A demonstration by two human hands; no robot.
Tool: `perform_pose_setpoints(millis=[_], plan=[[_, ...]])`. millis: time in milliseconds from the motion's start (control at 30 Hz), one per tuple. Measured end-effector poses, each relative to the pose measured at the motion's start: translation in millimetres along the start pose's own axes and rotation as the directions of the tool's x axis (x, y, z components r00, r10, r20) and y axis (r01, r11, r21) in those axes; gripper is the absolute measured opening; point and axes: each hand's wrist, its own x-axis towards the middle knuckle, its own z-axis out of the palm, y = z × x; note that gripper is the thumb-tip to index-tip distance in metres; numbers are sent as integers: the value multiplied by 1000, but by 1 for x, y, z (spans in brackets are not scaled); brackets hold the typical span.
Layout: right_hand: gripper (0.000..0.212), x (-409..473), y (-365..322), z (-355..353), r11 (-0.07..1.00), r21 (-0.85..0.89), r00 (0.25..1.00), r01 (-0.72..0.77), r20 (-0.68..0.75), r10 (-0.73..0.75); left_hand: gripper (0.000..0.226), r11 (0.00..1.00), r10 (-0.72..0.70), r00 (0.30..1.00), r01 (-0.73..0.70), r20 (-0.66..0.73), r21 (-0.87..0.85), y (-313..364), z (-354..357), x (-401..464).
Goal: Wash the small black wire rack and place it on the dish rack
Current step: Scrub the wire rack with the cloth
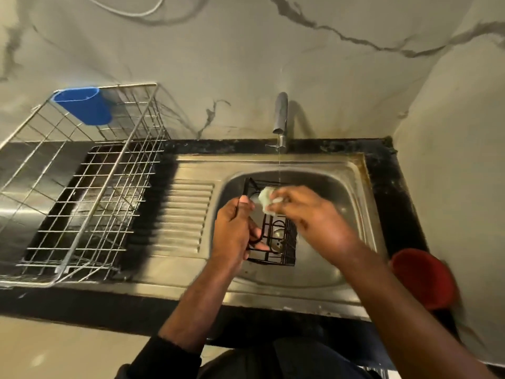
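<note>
over sink [352, 170], left grip [235, 231] clutches black wire rack [278, 242]; right grip [308, 212] pinches sponge [266, 198].

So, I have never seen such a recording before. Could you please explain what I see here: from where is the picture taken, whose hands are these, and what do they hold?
No machine here: a person wears a camera on the head, looking down at their own two hands. The left hand grips a small black wire rack over the steel sink. The right hand pinches a pale sponge or cloth against it. A thin stream runs from the tap. On the counter to the left stands a metal dish rack with a blue cup holder.
</note>
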Motion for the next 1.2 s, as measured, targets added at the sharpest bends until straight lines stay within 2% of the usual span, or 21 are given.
perform_pose_setpoints(millis=[100, 200, 333, 467, 567, 633, 733, 800, 867, 967, 1033, 1133, 1200], plan=[[52, -3, -6, 14, 995, -11, 991, 101, 85, -99, 35, 997, 12, 1000, -13, -12, -80, 2, -10, 8], [55, 2, -1, 20, 999, -13, 998, 30, 50, -29, 33, 992, 28, 1000, -29, -8, -127, 4, -25, 15], [45, 22, -2, 27, 987, -26, 978, -161, -138, 156, 29, 986, 48, 997, -37, 63, -160, 7, -49, 27], [34, 49, -19, 37, 932, -15, 893, -362, -295, 341, 28, 984, 76, 990, -54, 122, -172, 8, -69, 41], [29, 61, -32, 40, 910, 22, 842, -414, -370, 392, 32, 991, 94, 982, -76, 164, -113, 8, -81, 52], [27, 67, -40, 43, 923, 48, 862, -382, -343, 374, 32, 993, 85, 978, -68, 189, -98, 8, -89, 58], [24, 69, -54, 47, 909, 120, 882, -399, -220, 416, 50, 994, 108, 968, -107, 226, -17, 3, -97, 68], [28, 68, -58, 50, 898, 160, 881, -410, -187, 436, 64, 986, 158, 961, -167, 228, 20, 1, -101, 71], [26, 65, -58, 51, 885, 218, 864, -411, -217, 455, 79, 980, 189, 954, -200, 233, 21, -1, -104, 74], [18, 61, -50, 47, 783, 409, 785, -468, -215, 581, 89, 975, 218, 945, -224, 242, -6, -4, -103, 72], [19, 57, -40, 44, 767, 361, 742, -530, -240, 626, 90, 968, 245, 934, -252, 260, -8, -5, -101, 70], [24, 58, -36, 41, 760, 284, 721, -584, -250, 647, 87, 952, 290, 917, -306, 272, 17, -6, -97, 68], [32, 62, -43, 41, 781, 274, 740, -561, -256, 622, 85, 942, 315, 912, -335, 264, 34, -8, -92, 66]])
